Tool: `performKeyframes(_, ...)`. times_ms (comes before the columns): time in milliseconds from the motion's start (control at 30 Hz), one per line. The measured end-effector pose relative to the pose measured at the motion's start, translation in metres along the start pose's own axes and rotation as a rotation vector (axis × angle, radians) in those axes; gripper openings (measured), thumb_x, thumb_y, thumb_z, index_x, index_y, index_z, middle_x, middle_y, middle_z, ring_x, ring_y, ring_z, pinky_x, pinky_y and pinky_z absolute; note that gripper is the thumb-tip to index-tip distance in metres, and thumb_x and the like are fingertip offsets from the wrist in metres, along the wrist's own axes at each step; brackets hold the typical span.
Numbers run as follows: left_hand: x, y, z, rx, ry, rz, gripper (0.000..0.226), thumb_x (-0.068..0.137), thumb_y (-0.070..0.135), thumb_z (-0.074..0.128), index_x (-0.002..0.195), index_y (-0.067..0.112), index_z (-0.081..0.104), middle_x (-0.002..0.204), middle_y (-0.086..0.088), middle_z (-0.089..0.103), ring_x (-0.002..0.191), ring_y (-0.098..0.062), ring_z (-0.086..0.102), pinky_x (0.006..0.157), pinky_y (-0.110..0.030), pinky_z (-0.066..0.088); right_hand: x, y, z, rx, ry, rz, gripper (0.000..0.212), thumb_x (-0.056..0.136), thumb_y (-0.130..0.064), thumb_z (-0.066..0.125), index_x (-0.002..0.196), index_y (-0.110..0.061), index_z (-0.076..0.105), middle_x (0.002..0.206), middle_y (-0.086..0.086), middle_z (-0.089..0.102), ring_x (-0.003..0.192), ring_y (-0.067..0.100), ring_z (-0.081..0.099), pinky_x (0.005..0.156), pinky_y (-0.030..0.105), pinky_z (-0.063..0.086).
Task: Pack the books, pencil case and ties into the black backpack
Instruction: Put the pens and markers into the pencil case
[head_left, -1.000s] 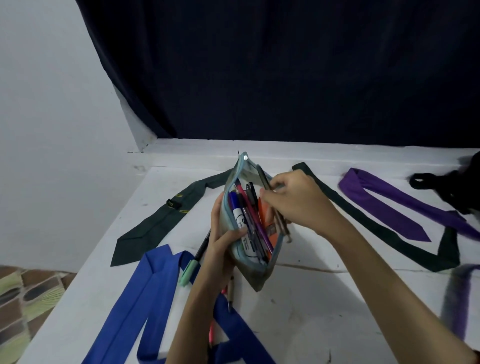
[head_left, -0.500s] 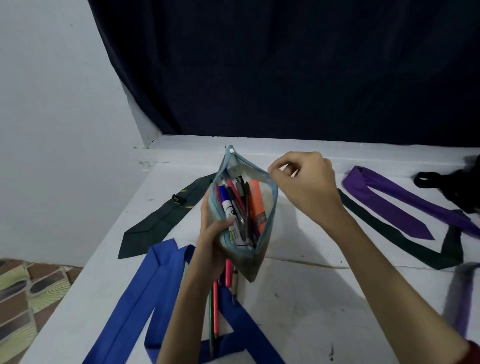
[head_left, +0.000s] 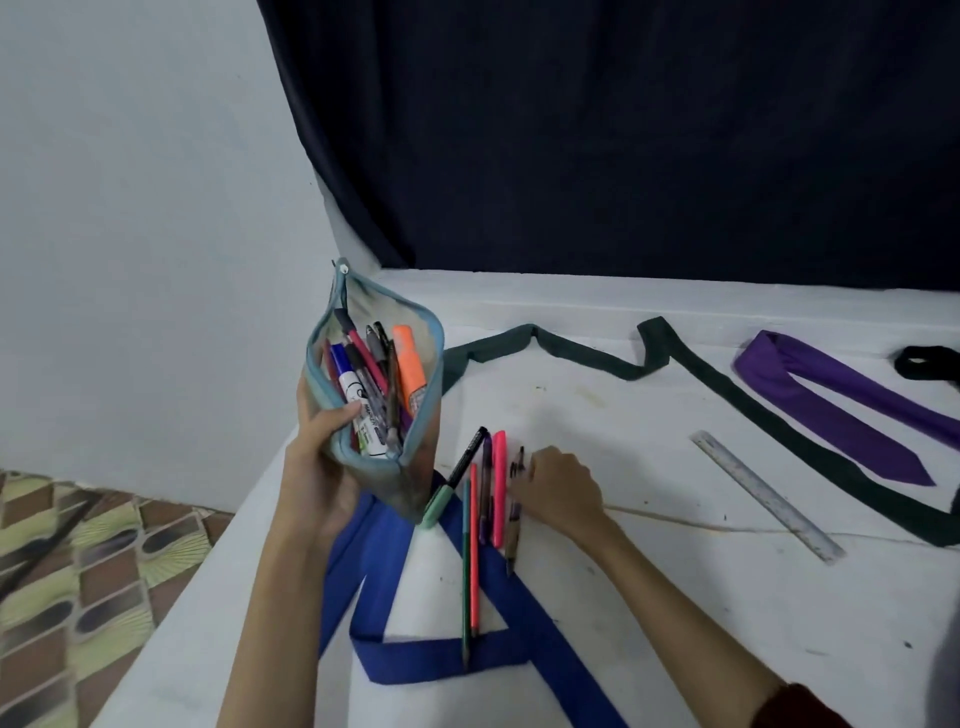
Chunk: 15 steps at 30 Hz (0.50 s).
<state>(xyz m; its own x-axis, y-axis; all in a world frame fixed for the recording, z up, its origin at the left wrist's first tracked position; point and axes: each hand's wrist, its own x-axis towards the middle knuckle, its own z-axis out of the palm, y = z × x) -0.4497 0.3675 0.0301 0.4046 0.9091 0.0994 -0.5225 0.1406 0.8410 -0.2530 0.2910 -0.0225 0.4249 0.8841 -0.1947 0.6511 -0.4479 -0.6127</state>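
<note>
R hand (head_left: 558, 488) dropped from pencil case (head_left: 375, 384) to loose pens (head_left: 493, 493), fingers curled on them, L hand (head_left: 322, 457) grips case

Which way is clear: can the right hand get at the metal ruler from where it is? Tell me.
Probably yes. The right hand rests by the loose pens, and only bare white table lies between it and the metal ruler. The ruler lies flat with nothing on it.

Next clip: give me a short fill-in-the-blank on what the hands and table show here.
1. The left hand holds the open ____ off the table.
2. The right hand reaches the loose pens lying across the ____ tie.
3. The metal ruler lies beside the dark ____ tie.

Missing words: pencil case; blue; green
</note>
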Motion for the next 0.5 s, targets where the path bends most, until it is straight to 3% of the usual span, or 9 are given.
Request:
performKeyframes(100, -0.007, 0.0, -0.003, 0.014, 0.005, -0.01, 0.074, 0.073, 0.009, 0.053, 0.145, 0.014, 0.034, 0.119, -0.01, 0.056, 0.098, -0.021, 0.063, 0.072, -0.031, 0.057, 0.002, -0.001, -0.003, 0.04, 0.029, 0.006, 0.038, 0.082, -0.017, 0.061, 0.055, -0.016, 0.033, 0.051, -0.005, 0.038, 0.045, 0.009, 0.036, 0.042, 0.021, 0.026)
performKeyframes(167, -0.009, -0.002, -0.004, 0.02, 0.002, -0.029, 0.082, 0.068, 0.013, 0.065, 0.144, 0.014, 0.035, 0.121, -0.012, 0.056, 0.099, -0.023, 0.063, 0.071, -0.033, 0.057, 0.004, -0.001, -0.007, 0.191, 0.058, 0.019, 0.04, 0.084, -0.021, 0.063, 0.055, -0.015, 0.036, 0.048, -0.003, 0.043, 0.042, 0.01, 0.041, 0.043, 0.02, 0.032)
performKeyframes(233, -0.011, -0.002, -0.003, 0.037, -0.003, -0.054, 0.102, 0.053, 0.02, 0.081, 0.144, 0.014, 0.036, 0.124, -0.014, 0.055, 0.102, -0.025, 0.062, 0.072, -0.034, 0.056, 0.006, -0.004, -0.013, 0.469, 0.065, 0.065, 0.029, 0.09, -0.02, 0.058, 0.067, -0.014, 0.042, 0.06, 0.005, 0.058, 0.044, 0.014, 0.053, 0.046, 0.023, 0.044)
performKeyframes(300, -0.012, -0.003, -0.001, 0.045, -0.004, -0.064, 0.106, 0.049, 0.023, 0.084, 0.143, 0.015, 0.036, 0.127, -0.015, 0.054, 0.106, -0.027, 0.06, 0.074, -0.035, 0.056, 0.009, -0.007, -0.015, 0.64, 0.04, 0.121, 0.021, 0.096, -0.021, 0.049, 0.077, -0.015, 0.041, 0.071, 0.01, 0.059, 0.048, 0.017, 0.053, 0.045, 0.025, 0.045)
performKeyframes(400, -0.012, -0.007, 0.001, 0.039, 0.008, -0.037, 0.082, 0.066, 0.016, 0.07, 0.142, 0.019, 0.039, 0.125, -0.011, 0.055, 0.11, -0.028, 0.056, 0.076, -0.034, 0.056, 0.014, -0.004, -0.006, 0.397, -0.01, 0.052, 0.036, 0.093, -0.036, 0.053, 0.068, -0.017, 0.036, 0.063, -0.002, 0.042, 0.05, 0.009, 0.037, 0.045, 0.021, 0.031)
performKeyframes(500, -0.013, -0.011, 0.001, 0.042, 0.013, -0.048, 0.072, 0.071, 0.012, 0.059, 0.14, 0.021, 0.04, 0.123, -0.01, 0.057, 0.111, -0.028, 0.056, 0.079, -0.035, 0.057, 0.017, -0.002, 0.008, 0.119, -0.01, 0.011, 0.041, 0.084, -0.037, 0.065, 0.065, -0.018, 0.035, 0.061, -0.005, 0.039, 0.052, 0.006, 0.037, 0.046, 0.018, 0.028)
